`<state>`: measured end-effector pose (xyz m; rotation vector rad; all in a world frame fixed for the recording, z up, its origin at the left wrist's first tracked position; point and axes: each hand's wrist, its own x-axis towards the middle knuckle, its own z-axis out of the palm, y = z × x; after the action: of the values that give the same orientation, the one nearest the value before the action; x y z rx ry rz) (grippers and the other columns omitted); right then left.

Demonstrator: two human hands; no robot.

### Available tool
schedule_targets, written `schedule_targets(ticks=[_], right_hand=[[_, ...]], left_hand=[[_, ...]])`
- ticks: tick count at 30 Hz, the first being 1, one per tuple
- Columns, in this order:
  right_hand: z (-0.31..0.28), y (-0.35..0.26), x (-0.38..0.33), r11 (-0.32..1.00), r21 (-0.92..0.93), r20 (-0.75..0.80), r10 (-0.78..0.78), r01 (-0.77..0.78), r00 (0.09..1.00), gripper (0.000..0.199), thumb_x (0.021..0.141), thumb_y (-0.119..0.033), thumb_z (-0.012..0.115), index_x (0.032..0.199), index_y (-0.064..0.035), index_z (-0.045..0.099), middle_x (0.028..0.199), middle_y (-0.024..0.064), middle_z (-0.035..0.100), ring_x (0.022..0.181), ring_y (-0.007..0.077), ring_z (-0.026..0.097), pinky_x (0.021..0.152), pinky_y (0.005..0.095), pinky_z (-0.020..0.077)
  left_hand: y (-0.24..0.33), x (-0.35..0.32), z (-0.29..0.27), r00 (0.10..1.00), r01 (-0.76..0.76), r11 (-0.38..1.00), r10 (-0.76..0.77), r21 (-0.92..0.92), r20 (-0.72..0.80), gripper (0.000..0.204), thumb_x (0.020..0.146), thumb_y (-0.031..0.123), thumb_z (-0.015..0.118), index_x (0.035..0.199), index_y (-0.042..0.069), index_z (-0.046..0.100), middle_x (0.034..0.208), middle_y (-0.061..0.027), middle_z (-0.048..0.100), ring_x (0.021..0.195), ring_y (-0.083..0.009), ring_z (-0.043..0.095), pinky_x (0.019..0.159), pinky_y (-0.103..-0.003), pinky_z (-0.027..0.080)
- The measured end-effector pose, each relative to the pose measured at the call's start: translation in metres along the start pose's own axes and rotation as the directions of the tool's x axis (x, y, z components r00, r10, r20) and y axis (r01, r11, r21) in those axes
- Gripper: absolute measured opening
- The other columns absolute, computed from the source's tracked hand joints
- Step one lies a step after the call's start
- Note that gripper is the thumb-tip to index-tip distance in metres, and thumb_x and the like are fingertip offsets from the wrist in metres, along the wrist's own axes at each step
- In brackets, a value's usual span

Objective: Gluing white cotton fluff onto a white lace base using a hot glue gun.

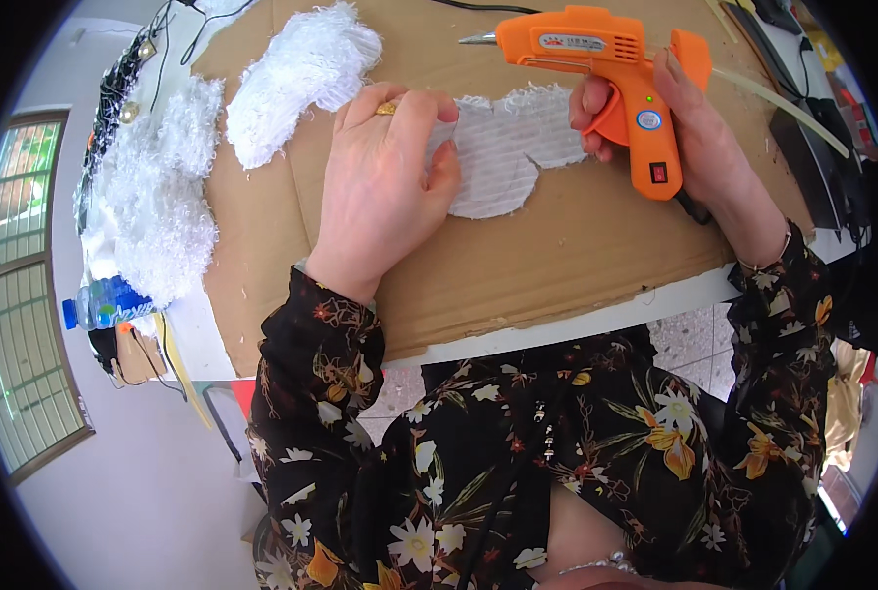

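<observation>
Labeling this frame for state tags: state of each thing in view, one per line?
glue gun: gripped in right hand, lifted off the cardboard, nozzle pointing left
white fabric piece: flat, ribbed side up, pressed down by left hand
fluffy white piece: lying loose, untouched
cardboard sheet: flat on the table
plastic bottle: on its side

plastic bottle (105,303) with blue label, table's left edge, lying down
</observation>
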<state>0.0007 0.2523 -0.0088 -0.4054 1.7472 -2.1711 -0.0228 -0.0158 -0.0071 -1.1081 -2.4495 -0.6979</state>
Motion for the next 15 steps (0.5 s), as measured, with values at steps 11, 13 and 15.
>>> schedule_targets(ticks=[11, 13, 15], right_hand=[[-0.0026, 0.0055, 0.0001, 0.998, -0.011, 0.013, 0.055, -0.054, 0.998, 0.061, 0.099, -0.056, 0.032, 0.105, -0.0011, 0.057, 0.094, 0.0086, 0.060, 0.078, 0.0155, 0.059, 0.072, 0.0288, 0.0475], [-0.0002, 0.0030, -0.0009, 0.999, -0.009, 0.011, 0.049, -0.049, 0.999, 0.061, 0.099, -0.056, 0.032, 0.104, -0.0010, 0.057, 0.094, 0.0086, 0.060, 0.078, 0.0155, 0.059, 0.072, 0.0287, 0.0475], [0.0006, 0.0021, -0.0005, 0.999, -0.007, 0.012, 0.045, -0.045, 0.999, 0.061, 0.098, -0.057, 0.033, 0.104, -0.0009, 0.057, 0.094, 0.0087, 0.060, 0.077, 0.0156, 0.059, 0.072, 0.0286, 0.0475]], left_hand=[[-0.0001, -0.0007, -0.0007, 1.000, -0.016, 0.998, 0.015, 0.054, 0.027, 0.028, 0.070, -0.001, 0.064, 0.096, 0.006, 0.055, 0.062, -0.0086, 0.055, 0.071, -0.0297, 0.059, 0.091, -0.043, 0.044], [0.0020, -0.0001, -0.0033, 0.999, -0.013, 0.998, 0.011, 0.054, 0.035, 0.028, 0.070, 0.000, 0.064, 0.096, 0.006, 0.055, 0.062, -0.0086, 0.055, 0.071, -0.0298, 0.060, 0.092, -0.043, 0.044], [0.0026, 0.0002, -0.0046, 0.999, -0.006, 0.998, 0.004, 0.055, 0.042, 0.029, 0.071, 0.000, 0.064, 0.097, 0.006, 0.055, 0.062, -0.0086, 0.055, 0.072, -0.0298, 0.060, 0.092, -0.043, 0.043]])
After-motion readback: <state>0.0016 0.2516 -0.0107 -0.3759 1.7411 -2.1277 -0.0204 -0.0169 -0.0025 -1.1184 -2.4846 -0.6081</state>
